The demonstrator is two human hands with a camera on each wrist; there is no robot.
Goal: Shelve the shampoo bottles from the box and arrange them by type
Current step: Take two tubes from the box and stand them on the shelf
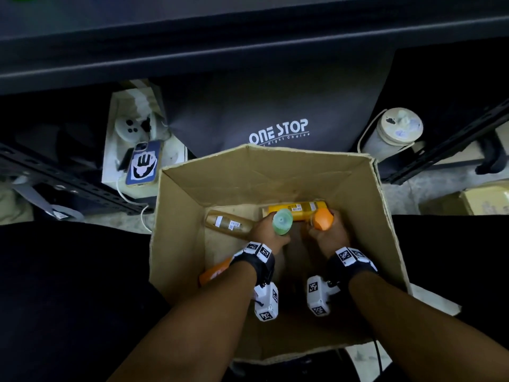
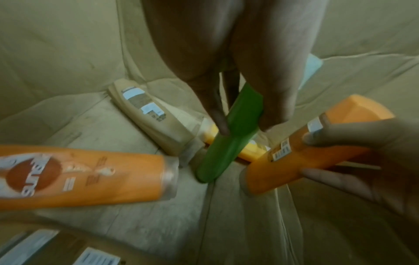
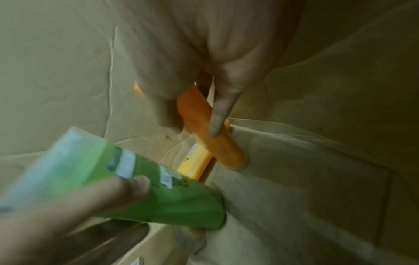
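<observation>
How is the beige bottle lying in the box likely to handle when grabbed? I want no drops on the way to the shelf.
The beige bottle looks like rigid plastic, so probably stiff in a grip. Its smooth, glossy skin may be a little slippery. It lies on its side on the box floor and looks flattened and tapering, so it is unlikely to roll.

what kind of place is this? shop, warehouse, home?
Probably a shop's stockroom or aisle floor. A cardboard box holds barcoded shampoo bottles, such as the yellow bottle; dark shelving runs above, and a "ONE STOP" bag sits behind the box.
</observation>
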